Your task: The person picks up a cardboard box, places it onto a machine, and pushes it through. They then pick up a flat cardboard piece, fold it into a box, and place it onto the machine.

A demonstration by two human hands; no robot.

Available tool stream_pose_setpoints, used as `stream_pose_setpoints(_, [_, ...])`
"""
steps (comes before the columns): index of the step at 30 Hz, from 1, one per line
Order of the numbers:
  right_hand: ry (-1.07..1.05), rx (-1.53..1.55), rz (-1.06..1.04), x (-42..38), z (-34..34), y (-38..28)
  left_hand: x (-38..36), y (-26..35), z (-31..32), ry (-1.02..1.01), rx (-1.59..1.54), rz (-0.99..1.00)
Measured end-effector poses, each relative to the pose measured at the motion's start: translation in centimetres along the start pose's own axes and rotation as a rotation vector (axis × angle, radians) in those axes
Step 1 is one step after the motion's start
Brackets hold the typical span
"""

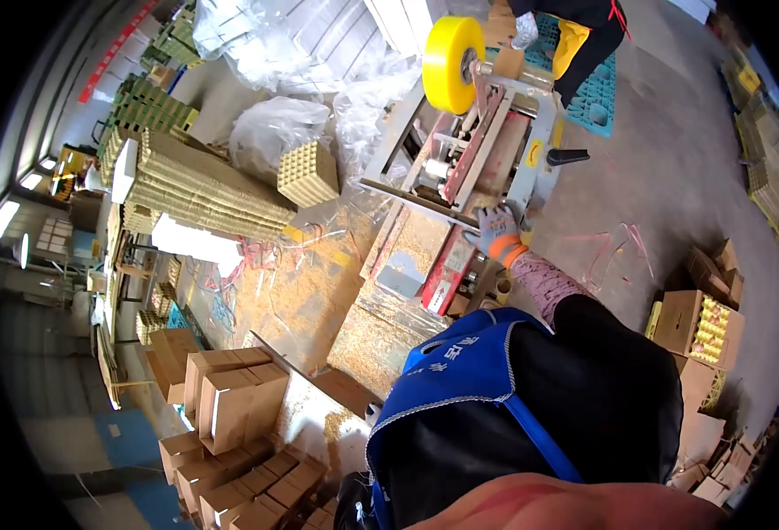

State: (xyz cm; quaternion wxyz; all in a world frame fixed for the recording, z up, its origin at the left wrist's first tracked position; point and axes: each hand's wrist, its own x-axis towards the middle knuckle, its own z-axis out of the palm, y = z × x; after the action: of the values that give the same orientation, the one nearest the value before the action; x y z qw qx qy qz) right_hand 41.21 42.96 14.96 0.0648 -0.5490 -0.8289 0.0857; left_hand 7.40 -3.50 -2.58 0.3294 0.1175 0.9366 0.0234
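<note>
My right hand (498, 237), in a grey glove with an orange cuff, rests on the edge of a carton taping machine (467, 215). Its fingers are apart and hold nothing that I can see. Above it on the machine sits a big yellow tape roll (447, 66). A red side panel (448, 276) lies just below the hand, beside a bed strewn with tan crumbs. Of my left hand (372, 412), only a small gloved part shows at the apron's left edge, near a brown cardboard piece (343, 391); its fingers are hidden.
Cardboard boxes (243, 406) are stacked at lower left. Egg-tray stacks (208, 185) and clear plastic wrap (279, 132) lie at upper left. Another person (597, 31) stands behind the machine by a blue pallet (597, 97). Cartons (679, 322) stand at right; loose straps litter the floor.
</note>
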Motion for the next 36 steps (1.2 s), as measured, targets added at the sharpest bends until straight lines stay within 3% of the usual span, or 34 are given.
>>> stream_pose_setpoints(2, [-0.018, -0.035, -0.051, 0.6, 2.8, 0.7, -0.2, -0.2, 1.0, -0.042, 0.035, -0.030])
stream_pose_setpoints(5, [-0.197, -0.034, -0.055, 0.7, 1.5, 0.6, -0.4, 1.1, 2.5, -0.060, 0.041, -0.023])
stream_pose_setpoints(10, [-0.159, -0.020, -0.174, 0.3, 2.0, 1.4, -2.0, 7.6, 4.2, -0.003, -0.137, 0.118])
stream_pose_setpoints(13, [0.135, 0.219, -0.210, -1.0, -1.2, 0.1, -8.5, 13.2, 0.7, 0.077, -0.339, 0.347])
stream_pose_setpoints(14, [0.112, 0.209, -0.273, -1.3, -1.8, -0.4, -9.5, 13.9, 0.3, 0.091, -0.407, 0.439])
stream_pose_setpoints(16, [0.259, 0.469, -0.512, -1.9, -2.2, -2.2, -9.8, 12.8, 1.6, 0.114, -0.458, 0.448])
stream_pose_setpoints(23, [-0.294, 0.545, -1.171, -6.3, 0.2, -11.2, -20.0, 8.4, 1.2, 0.210, -0.508, 0.352])
stream_pose_setpoints(26, [-0.553, 0.504, -1.314, -8.0, 2.0, -15.1, -24.5, 5.7, 2.9, 0.246, -0.640, 0.213])
stream_pose_setpoints(30, [-0.710, 0.482, -1.511, -12.8, 2.7, -21.6, -30.2, 1.8, 7.4, 0.328, -0.956, 0.005])
stream_pose_setpoints(33, [-0.880, 0.464, -1.661, -17.6, 3.7, -26.0, -33.8, -1.2, 15.0, 0.382, -1.221, -0.140])
stream_pose_setpoints(36, [-1.021, 0.384, -1.774, -23.9, 5.3, -30.1, -37.5, -4.3, 28.3, 0.282, -1.425, -0.383])
